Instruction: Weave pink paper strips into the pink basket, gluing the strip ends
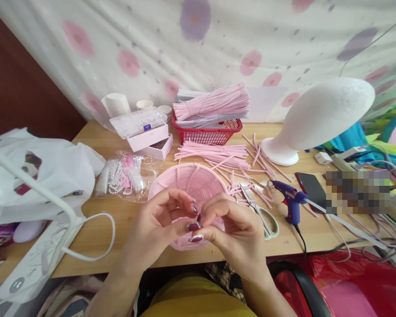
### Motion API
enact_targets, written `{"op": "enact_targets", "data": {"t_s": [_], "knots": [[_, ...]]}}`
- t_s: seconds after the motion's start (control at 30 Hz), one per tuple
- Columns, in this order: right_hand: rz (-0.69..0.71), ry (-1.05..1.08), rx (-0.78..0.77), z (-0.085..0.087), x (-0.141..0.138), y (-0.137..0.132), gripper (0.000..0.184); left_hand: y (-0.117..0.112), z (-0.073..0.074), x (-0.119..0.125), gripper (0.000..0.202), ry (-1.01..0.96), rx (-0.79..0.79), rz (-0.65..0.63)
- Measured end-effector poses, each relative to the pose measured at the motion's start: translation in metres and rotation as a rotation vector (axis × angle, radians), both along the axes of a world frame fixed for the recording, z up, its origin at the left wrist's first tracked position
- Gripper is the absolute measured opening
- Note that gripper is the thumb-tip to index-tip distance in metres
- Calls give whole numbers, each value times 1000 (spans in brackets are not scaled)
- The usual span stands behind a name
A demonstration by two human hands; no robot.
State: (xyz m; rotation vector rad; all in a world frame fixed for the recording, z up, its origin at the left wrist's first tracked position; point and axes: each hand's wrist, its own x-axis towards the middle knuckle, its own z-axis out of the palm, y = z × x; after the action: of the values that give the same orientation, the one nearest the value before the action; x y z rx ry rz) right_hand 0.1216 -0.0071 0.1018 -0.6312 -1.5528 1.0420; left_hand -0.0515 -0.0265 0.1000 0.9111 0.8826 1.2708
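Note:
Above the near side of a round pink woven basket (161,176), my left hand (165,224) and my right hand (234,224) meet at the fingertips. Both are closed in a pinch, thumbs and forefingers pressed close together. Whatever lies between the fingertips, if anything, is too small to make out. Dark red nails show on both hands. Just right of the basket are scissors (267,220) with pale green handles, lying beside scattered pink pipe cleaner pieces (262,196). A pile of longer pink pipe cleaners (214,154) lies behind the basket.
A blue glue gun (292,202) stands at right, near a dark phone (310,189) and a white foam head stand (330,114). A red basket (207,134) holds pipe cleaner bundles. At left are a bag of beads (122,174), a bead box (138,122) and a white lamp (36,180).

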Motion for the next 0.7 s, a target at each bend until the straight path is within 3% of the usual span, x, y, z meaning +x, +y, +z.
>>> {"op": "enact_targets", "data": {"t_s": [0.13,0.47,0.7], "knots": [[27,19,18,2,3,0,15,2,-1,1,28,-98,-75,-157],[69,89,12,1,3,-4,15,1,3,14,38,-255,-108,-263],[86,124,31,4,2,-8,15,-2,5,19,44,-250,-107,-252]]}}
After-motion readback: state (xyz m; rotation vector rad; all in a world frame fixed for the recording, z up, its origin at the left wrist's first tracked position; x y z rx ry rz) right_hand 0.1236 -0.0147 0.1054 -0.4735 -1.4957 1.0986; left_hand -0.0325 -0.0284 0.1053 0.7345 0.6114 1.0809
